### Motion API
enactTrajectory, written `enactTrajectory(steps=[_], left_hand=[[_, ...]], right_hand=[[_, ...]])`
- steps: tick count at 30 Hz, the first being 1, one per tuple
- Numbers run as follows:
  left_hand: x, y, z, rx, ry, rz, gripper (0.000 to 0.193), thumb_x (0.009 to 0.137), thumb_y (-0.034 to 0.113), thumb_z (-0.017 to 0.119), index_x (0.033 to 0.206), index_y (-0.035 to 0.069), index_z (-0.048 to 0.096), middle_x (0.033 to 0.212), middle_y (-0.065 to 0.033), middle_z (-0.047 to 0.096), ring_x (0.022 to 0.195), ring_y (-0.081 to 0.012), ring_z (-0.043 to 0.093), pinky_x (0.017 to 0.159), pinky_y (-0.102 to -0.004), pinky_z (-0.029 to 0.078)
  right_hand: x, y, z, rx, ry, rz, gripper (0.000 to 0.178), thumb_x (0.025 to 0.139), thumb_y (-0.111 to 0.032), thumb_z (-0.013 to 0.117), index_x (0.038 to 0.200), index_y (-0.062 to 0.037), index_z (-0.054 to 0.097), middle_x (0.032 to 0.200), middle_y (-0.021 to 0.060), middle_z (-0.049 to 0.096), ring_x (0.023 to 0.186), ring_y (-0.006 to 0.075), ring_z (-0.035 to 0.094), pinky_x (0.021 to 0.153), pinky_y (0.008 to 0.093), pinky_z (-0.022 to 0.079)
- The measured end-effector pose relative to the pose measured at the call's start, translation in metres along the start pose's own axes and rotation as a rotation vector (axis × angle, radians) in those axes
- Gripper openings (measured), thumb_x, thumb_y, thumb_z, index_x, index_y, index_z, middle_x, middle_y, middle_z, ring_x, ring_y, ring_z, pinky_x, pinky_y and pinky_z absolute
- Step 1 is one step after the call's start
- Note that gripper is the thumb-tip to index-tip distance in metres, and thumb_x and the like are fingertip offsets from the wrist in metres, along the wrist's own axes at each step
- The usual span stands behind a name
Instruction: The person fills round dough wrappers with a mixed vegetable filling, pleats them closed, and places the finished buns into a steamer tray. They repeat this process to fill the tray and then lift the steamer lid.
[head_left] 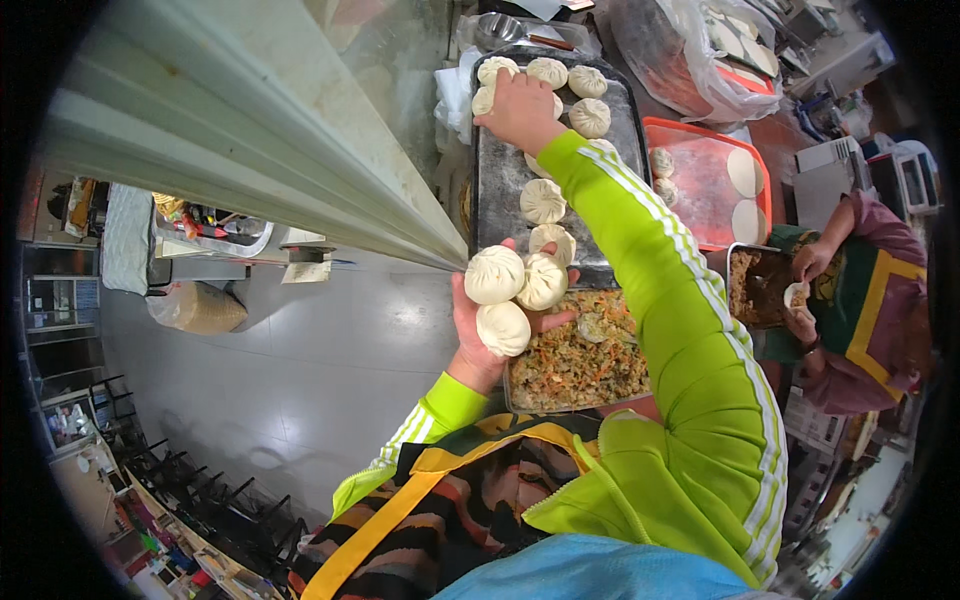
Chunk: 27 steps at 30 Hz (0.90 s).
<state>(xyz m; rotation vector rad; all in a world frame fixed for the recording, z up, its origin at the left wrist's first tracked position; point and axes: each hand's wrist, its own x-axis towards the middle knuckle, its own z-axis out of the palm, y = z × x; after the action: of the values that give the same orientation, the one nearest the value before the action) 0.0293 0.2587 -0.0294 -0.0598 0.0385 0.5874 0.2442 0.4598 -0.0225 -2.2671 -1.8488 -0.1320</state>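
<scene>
My left hand [470, 340] is palm up and carries three pleated, unbaked-looking filled buns [495, 275] clustered on the palm and fingers. At the far end of a floured black tray [500, 165], my right hand [522, 115] has its fingers around a pale bun [484, 101] at the left side; the hand covers part of it. Several more pleated buns stand on the tray, among them one near its far right corner [588, 82] and one in its nearer half [543, 201]. My right forearm hides part of the tray.
Just nearer than the tray sits a container of chopped vegetable filling [580, 360]. To the right, a red tray [710, 235] holds dough rounds and small buns. A co-worker [870, 300] holds a wrapper beside a filling pan [745, 280]. A pale post [330, 130] rises at left.
</scene>
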Motion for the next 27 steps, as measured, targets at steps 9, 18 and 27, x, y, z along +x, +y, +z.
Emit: enactTrajectory(steps=[9,18,27], left_hand=[[-0.007,-0.009,-0.003,0.089,0.09,0.064,0.086,0.079,0.08,0.06,0.149,0.033,0.043,0.163,-0.0196,0.026,0.146,-0.0565,0.022,0.101,-0.0796,0.037],[-0.006,-0.008,-0.01,-0.271,0.099,0.089,0.082,0.09,0.072,0.054,0.152,0.021,0.04,0.153,-0.016,0.044,0.14,-0.0382,0.044,0.11,-0.0659,0.039],[-0.002,-0.027,0.0,0.022,0.126,0.265,0.078,0.097,0.069,0.044,0.152,0.014,0.041,0.149,-0.0105,0.051,0.138,-0.0304,0.048,0.118,-0.0485,0.035]], right_hand=[[0.0,0.009,-0.007,0.049,-0.084,-0.082,0.063,0.08,-0.054,0.064,0.111,0.0008,0.061,0.095,0.0184,0.072,0.089,0.0358,0.069,0.097,0.0538,0.041],[-0.179,0.0,-0.166,0.525,-0.066,-0.703,0.058,0.072,-0.037,0.08,0.12,-0.0079,0.064,0.101,0.0135,0.068,0.09,0.0302,0.067,0.09,0.044,0.045],[-0.203,0.009,-0.175,0.54,-0.296,-0.703,0.072,0.07,-0.042,0.085,0.129,-0.008,0.061,0.123,0.0135,0.059,0.112,0.0355,0.058,0.098,0.0447,0.043]])
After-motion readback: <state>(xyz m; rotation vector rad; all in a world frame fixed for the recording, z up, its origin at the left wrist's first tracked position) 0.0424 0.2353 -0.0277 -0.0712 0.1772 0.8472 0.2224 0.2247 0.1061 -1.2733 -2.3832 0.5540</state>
